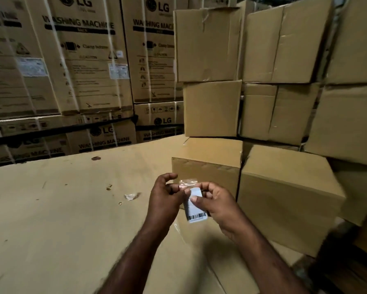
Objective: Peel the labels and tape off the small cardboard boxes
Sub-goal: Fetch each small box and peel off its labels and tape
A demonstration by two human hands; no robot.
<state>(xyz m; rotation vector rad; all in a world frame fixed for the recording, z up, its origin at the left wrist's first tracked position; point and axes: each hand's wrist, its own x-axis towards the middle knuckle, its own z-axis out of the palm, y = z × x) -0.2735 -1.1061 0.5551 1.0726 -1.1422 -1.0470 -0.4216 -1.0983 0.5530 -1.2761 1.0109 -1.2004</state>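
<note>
Cardboard sheeting (61, 219) covers the work surface, with strapped washing machine cartons (82, 60) walling off the back and a crumpled tape scrap (131, 196) lying off to the left. Plain brown boxes (212, 107) stack up on the right, the nearest small box (208, 166) just behind the hands. The right hand (216, 202) pinches a peeled barcode label (196, 211) above the sheeting, while the left hand (165, 198), fingers curled, pinches the clear tape (188, 183) at its top.

White label (196, 205) with a black barcode stripe; clear, glossy tape (188, 183); plain tan small boxes (284, 187) — brown washing-machine cartons (82, 60) printed in black, strapped with white bands.
</note>
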